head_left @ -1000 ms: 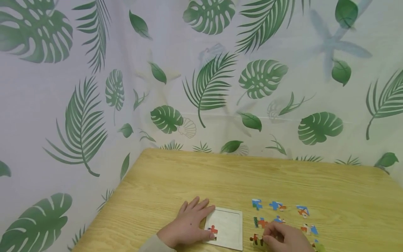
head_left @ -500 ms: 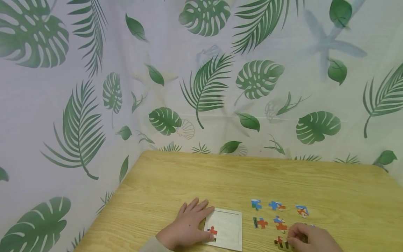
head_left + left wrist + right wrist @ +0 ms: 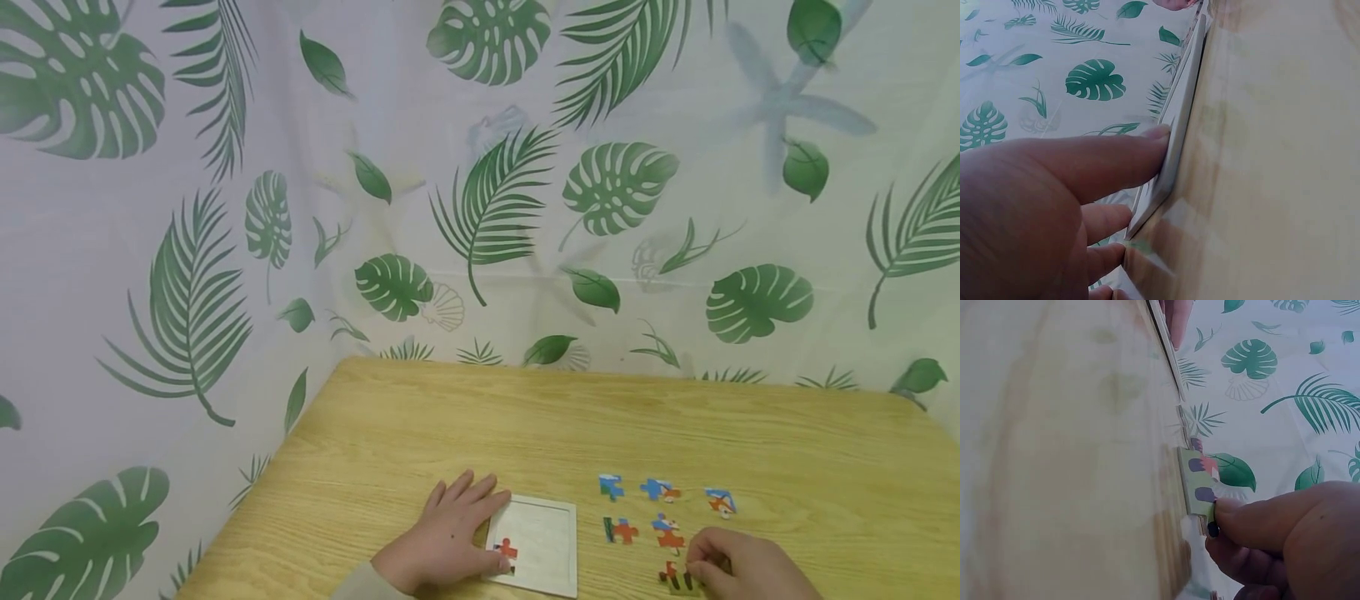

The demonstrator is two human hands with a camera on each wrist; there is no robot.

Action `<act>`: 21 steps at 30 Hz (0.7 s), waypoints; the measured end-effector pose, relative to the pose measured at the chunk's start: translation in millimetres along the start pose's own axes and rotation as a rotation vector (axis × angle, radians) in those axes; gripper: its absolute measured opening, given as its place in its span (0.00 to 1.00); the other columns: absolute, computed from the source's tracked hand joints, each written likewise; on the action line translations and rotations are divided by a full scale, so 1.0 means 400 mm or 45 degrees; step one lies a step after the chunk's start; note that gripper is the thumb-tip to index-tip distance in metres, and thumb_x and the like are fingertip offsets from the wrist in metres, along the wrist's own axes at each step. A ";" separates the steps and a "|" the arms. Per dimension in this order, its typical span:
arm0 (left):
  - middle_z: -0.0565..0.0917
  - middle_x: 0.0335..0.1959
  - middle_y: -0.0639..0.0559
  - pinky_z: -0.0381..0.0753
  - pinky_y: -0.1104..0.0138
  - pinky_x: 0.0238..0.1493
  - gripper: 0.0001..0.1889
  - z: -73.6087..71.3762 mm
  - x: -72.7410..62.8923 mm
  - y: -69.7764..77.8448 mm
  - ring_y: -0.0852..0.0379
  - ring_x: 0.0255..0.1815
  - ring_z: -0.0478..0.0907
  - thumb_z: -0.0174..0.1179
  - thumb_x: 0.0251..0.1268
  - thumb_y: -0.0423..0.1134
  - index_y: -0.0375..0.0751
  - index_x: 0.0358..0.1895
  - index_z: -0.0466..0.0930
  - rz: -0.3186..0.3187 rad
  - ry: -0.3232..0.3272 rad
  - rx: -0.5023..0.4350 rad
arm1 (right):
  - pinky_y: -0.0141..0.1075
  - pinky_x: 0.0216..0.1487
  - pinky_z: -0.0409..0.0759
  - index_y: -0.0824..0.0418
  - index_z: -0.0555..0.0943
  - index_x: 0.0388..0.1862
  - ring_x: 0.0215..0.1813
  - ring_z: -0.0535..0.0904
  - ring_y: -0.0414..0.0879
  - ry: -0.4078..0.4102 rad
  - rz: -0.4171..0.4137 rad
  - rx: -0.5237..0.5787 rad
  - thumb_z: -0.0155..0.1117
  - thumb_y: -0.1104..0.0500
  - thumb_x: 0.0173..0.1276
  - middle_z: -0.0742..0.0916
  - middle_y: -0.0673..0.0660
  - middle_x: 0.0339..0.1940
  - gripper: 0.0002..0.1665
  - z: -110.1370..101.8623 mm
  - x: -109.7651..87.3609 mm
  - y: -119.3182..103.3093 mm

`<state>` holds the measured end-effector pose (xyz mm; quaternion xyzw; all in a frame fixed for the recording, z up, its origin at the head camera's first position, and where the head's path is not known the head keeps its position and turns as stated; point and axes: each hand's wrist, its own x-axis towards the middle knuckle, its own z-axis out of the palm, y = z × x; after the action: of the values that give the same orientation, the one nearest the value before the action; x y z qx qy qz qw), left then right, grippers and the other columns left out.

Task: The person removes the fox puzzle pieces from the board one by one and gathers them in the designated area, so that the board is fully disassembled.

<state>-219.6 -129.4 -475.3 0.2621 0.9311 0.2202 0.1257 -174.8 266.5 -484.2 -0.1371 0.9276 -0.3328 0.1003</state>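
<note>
My left hand (image 3: 450,533) lies with fingers spread across the left side of a white square puzzle tray (image 3: 551,542). Its thumb rests on a red puzzle piece (image 3: 507,547) in the tray's lower left, covering part of it. In the left wrist view, the thumb of the left hand (image 3: 1054,187) lies over the tray's edge (image 3: 1179,131). To the right of the tray, my right hand (image 3: 746,567) pinches a puzzle piece (image 3: 672,575) between thumb and index finger. That piece (image 3: 1196,481) shows green with dark ovals and some red in the right wrist view.
Loose puzzle pieces lie right of the tray: a blue one (image 3: 611,487), a blue-and-orange one (image 3: 660,490), a fox-face corner (image 3: 720,502), a green-and-red one (image 3: 621,530) and a blue-and-red one (image 3: 667,533). The wooden table (image 3: 420,425) meets leaf-patterned cloth behind.
My right hand has moved right with the pinched piece, away from the tray, and now covers pieces that showed earlier at the right. The left hand holds its place on the tray.
</note>
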 end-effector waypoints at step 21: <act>0.56 0.81 0.50 0.42 0.35 0.73 0.44 -0.003 0.000 0.001 0.40 0.81 0.45 0.65 0.61 0.66 0.56 0.78 0.64 0.009 0.000 -0.010 | 0.37 0.29 0.71 0.53 0.82 0.37 0.27 0.72 0.42 0.015 0.131 -0.022 0.67 0.56 0.71 0.81 0.46 0.29 0.03 0.006 0.016 -0.007</act>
<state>-219.7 -129.5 -474.0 0.2650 0.9293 0.2243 0.1259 -179.5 261.1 -484.8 -0.0882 0.9368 -0.3202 0.1105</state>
